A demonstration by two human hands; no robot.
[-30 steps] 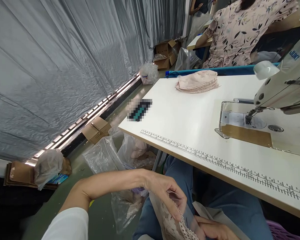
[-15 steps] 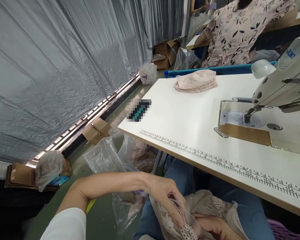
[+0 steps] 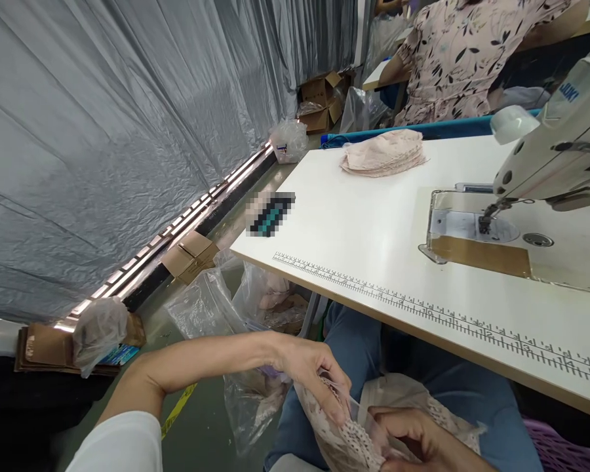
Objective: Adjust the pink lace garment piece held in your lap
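Note:
On my lap lies a clear plastic bag (image 3: 398, 393) with pale lace fabric pieces (image 3: 347, 439) coming out of it. My left hand (image 3: 314, 373) pinches the lace and the bag's edge from above. My right hand (image 3: 423, 442) grips the same bundle from below, at the bottom of the view. Both hands are below the front edge of the white sewing table (image 3: 373, 223), over my blue jeans (image 3: 358, 334).
A white sewing machine (image 3: 545, 144) stands at the table's right. A stack of pink fabric pieces (image 3: 381, 152) lies at the far side. Plastic bags (image 3: 211, 308) and cardboard boxes (image 3: 189, 252) sit on the floor to the left. Another person in a floral dress (image 3: 457, 52) works behind.
My right hand has come up into view and closed on the lace and bag. More of the bag and lace now shows on my lap. The view shifted slightly.

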